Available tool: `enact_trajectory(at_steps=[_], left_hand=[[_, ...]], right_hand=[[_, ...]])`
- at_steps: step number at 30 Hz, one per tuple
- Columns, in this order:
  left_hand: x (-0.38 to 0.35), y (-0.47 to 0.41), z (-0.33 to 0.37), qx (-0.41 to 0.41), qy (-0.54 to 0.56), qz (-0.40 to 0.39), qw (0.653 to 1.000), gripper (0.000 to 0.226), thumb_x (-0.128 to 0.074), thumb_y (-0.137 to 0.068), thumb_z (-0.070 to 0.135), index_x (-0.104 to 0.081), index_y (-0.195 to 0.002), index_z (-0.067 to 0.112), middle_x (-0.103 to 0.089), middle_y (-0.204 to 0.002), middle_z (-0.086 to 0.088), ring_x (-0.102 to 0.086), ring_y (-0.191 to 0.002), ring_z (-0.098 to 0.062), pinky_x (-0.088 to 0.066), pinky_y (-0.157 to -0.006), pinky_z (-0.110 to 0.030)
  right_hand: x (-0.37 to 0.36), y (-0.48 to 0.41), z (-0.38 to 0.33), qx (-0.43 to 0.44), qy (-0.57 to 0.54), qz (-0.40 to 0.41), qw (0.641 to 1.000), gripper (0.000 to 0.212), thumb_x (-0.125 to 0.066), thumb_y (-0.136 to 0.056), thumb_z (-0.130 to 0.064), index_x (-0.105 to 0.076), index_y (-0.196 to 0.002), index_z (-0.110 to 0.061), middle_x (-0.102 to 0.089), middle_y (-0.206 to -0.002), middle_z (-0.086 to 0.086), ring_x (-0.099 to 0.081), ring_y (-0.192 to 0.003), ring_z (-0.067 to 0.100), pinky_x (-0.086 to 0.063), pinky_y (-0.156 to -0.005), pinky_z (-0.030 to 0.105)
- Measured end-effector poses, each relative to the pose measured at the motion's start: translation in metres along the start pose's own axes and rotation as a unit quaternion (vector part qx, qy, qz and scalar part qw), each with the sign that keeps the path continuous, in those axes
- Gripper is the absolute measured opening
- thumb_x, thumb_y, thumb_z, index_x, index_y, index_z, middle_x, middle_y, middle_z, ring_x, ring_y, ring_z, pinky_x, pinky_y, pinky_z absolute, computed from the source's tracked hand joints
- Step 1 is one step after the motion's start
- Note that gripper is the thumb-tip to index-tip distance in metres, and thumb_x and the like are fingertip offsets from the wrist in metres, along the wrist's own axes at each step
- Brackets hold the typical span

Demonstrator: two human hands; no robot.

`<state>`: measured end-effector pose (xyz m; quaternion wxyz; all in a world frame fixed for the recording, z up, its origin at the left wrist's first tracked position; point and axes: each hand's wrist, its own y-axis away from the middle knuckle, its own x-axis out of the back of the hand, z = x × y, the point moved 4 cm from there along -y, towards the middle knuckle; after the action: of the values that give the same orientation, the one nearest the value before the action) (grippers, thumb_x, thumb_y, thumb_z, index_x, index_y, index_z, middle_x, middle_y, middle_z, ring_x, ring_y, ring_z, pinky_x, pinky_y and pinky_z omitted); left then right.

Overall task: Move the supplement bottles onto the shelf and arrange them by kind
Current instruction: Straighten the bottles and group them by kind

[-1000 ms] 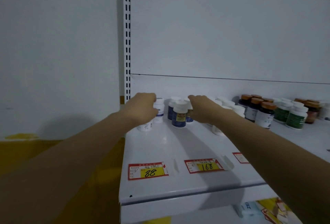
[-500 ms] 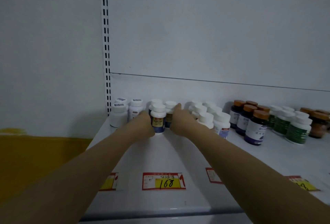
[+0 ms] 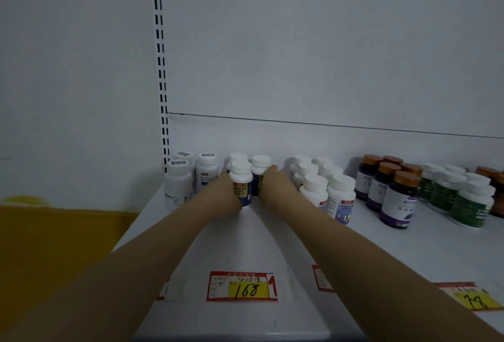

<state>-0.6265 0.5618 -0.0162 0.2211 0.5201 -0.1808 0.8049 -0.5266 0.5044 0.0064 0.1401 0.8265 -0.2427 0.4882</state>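
Note:
Three white-capped bottles with dark blue labels [image 3: 241, 186] stand close together on the white shelf [image 3: 253, 238] near its back wall. My left hand [image 3: 222, 197] is cupped against the left side of the front bottle. My right hand [image 3: 275, 184] presses on the right side of the rear bottle [image 3: 260, 169]. The two hands squeeze the cluster between them. My fingertips are hidden behind the bottles.
White bottles with barcode caps [image 3: 178, 182] stand at the shelf's left end. To the right are pale-labelled white bottles [image 3: 334, 194], brown-capped purple bottles [image 3: 395, 194], green-labelled bottles [image 3: 466, 202] and brown bottles [image 3: 497, 191]. Price tags [image 3: 242, 287] line the front edge.
My left hand left the white bottles at the far left and came in beside the blue-labelled ones. Both hands now hold that cluster, little changed over the last half second.

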Motion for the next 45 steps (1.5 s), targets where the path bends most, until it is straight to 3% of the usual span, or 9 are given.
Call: enact_trajectory(at_steps=[7,15,20,23,26,31,34,41,45], left_hand=[[0.003,0.005,0.001,-0.025,0.013,0.002,1.000,0.017,-0.052,-0.092,0.019,-0.059,-0.104,0.010,-0.059,-0.097,-0.009,-0.056,-0.088,-0.020,-0.046,-0.084,-0.028],[0.003,0.010,-0.004,-0.011,0.008,-0.004,1.000,0.025,-0.050,-0.093,0.019,-0.059,-0.112,0.004,-0.065,-0.112,-0.013,-0.059,-0.094,-0.021,-0.048,-0.091,-0.031],[0.017,0.031,0.009,-0.009,-0.057,-0.025,0.998,0.018,-0.043,-0.097,0.014,-0.059,-0.094,0.006,-0.058,-0.089,-0.014,-0.055,-0.078,-0.020,-0.042,-0.062,-0.020],[0.025,0.042,0.020,-0.001,-0.068,-0.031,0.997,0.030,-0.048,-0.095,0.017,-0.058,-0.116,-0.001,-0.062,-0.111,-0.016,-0.059,-0.102,-0.028,-0.046,-0.075,-0.027],[0.029,0.053,0.043,-0.002,-0.063,-0.033,0.997,0.039,-0.059,-0.090,0.022,-0.055,-0.122,0.001,-0.059,-0.114,-0.014,-0.056,-0.112,-0.026,-0.040,-0.080,-0.025],[0.020,0.061,0.084,-0.042,-0.019,-0.047,0.998,0.038,-0.059,-0.091,0.021,-0.055,-0.120,-0.003,-0.060,-0.115,-0.015,-0.057,-0.105,-0.026,-0.041,-0.078,-0.026],[0.004,0.066,0.104,-0.054,0.018,-0.053,0.997,0.034,-0.055,-0.093,0.019,-0.052,-0.121,-0.001,-0.057,-0.126,-0.017,-0.055,-0.099,-0.023,-0.037,-0.074,-0.025],[-0.020,0.061,0.133,-0.054,0.097,-0.036,0.993,0.040,-0.065,-0.086,0.017,-0.055,-0.123,0.005,-0.059,-0.129,-0.013,-0.056,-0.117,-0.027,-0.045,-0.094,-0.032],[-0.028,0.055,0.141,-0.004,0.124,0.011,0.992,0.042,-0.072,-0.081,0.020,-0.061,-0.118,0.005,-0.064,-0.120,-0.014,-0.060,-0.111,-0.028,-0.048,-0.096,-0.036]], right_hand=[[-0.005,-0.007,-0.003,0.027,0.020,0.038,0.999,0.035,-0.045,-0.097,-0.015,-0.038,-0.129,-0.001,-0.051,-0.133,0.016,-0.053,-0.122,0.031,-0.041,-0.100,0.038],[-0.005,-0.007,-0.006,0.004,0.020,0.028,0.999,0.061,-0.048,-0.097,-0.017,-0.018,-0.146,0.004,-0.043,-0.143,0.016,-0.047,-0.130,0.029,-0.038,-0.105,0.037],[0.016,0.017,-0.010,0.031,0.053,0.042,0.997,0.058,-0.048,-0.096,-0.011,-0.021,-0.145,0.005,-0.042,-0.144,0.018,-0.046,-0.131,0.029,-0.040,-0.102,0.035],[0.044,0.038,-0.011,0.067,0.063,0.072,0.993,0.039,-0.051,-0.094,-0.009,-0.040,-0.129,0.003,-0.050,-0.134,0.018,-0.053,-0.120,0.030,-0.046,-0.092,0.031],[0.079,0.055,-0.009,0.105,0.071,0.115,0.985,0.006,-0.046,-0.095,-0.006,-0.047,-0.096,-0.001,-0.052,-0.126,0.020,-0.054,-0.094,0.027,-0.043,-0.064,0.023],[0.122,0.061,0.033,0.069,0.114,0.158,0.978,0.026,-0.043,-0.093,-0.002,-0.048,-0.118,0.003,-0.056,-0.119,0.019,-0.045,-0.080,0.021,-0.038,-0.066,0.026],[0.118,0.062,0.080,0.015,0.159,0.082,0.984,0.030,-0.045,-0.094,-0.008,-0.049,-0.121,0.004,-0.055,-0.096,0.012,-0.047,-0.077,0.021,-0.034,-0.051,0.022],[0.086,0.041,0.134,0.066,0.124,-0.029,0.990,0.049,-0.056,-0.092,-0.019,-0.041,-0.135,-0.001,-0.055,-0.131,0.018,-0.056,-0.116,0.030,-0.047,-0.093,0.035],[0.087,0.038,0.138,0.142,0.109,-0.052,0.983,0.048,-0.063,-0.088,-0.023,-0.048,-0.131,-0.007,-0.059,-0.128,0.011,-0.059,-0.114,0.027,-0.045,-0.091,0.027]])
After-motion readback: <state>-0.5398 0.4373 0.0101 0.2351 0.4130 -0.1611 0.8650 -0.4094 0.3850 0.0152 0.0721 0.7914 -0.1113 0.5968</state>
